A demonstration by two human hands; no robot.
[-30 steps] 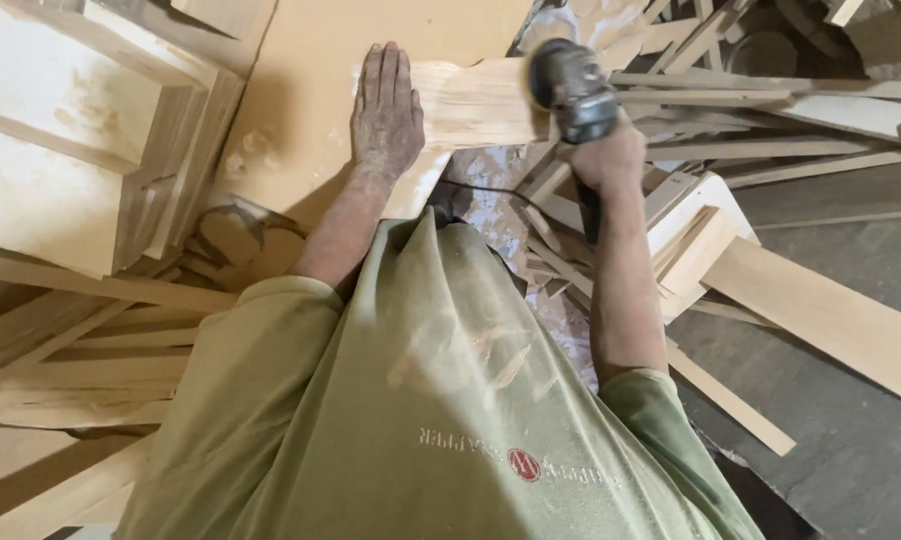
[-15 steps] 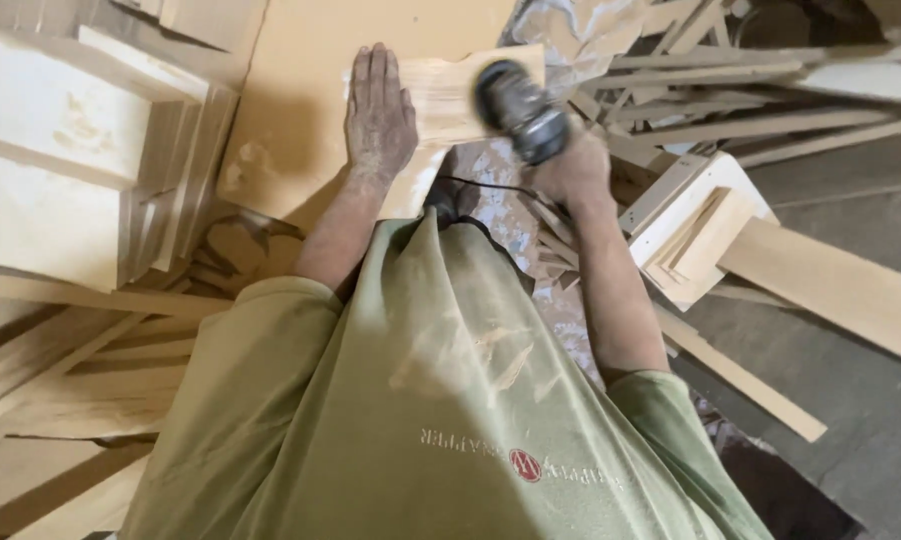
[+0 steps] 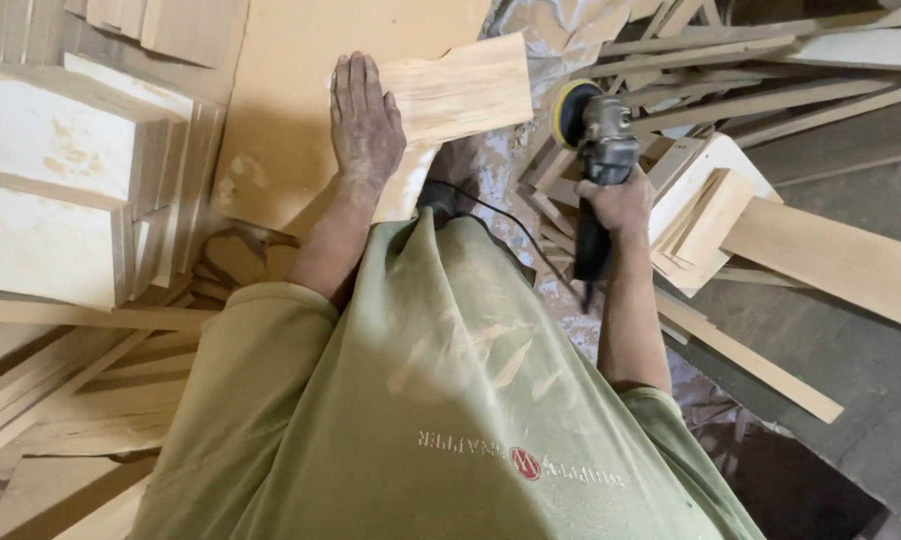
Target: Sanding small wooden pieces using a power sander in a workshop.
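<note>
Head view, looking straight down over a green shirt [image 3: 440,400] dusted with wood powder.
- Brown flat sheet [image 3: 300,110] at top centre carries the work; stacks of pale boards [image 3: 60,190] left of it, loose slats and offcuts [image 3: 770,240] piled to the right on grey floor [image 3: 850,380].
- Wooden plank [image 3: 460,95]: light, grainy, lies flat along the sheet's right edge, its near end running down toward the body. Top face looks smooth and even in colour; no rough patches visible, though fine finish is too small to judge.
- Sander [image 3: 595,150]: dark body, yellow-rimmed disc, held off the plank, just right of its end, disc not touching wood.
- Left hand [image 3: 365,120]: open, palm flat, fingers straight, pressing the plank's left part down.
- Right hand [image 3: 615,205]: closed around the sander's handle, cord trailing toward the body.
- Progress, as a judgement: the plank's face seems largely worked; with the tool lifted clear, any remaining passes or edges are undone.
</note>
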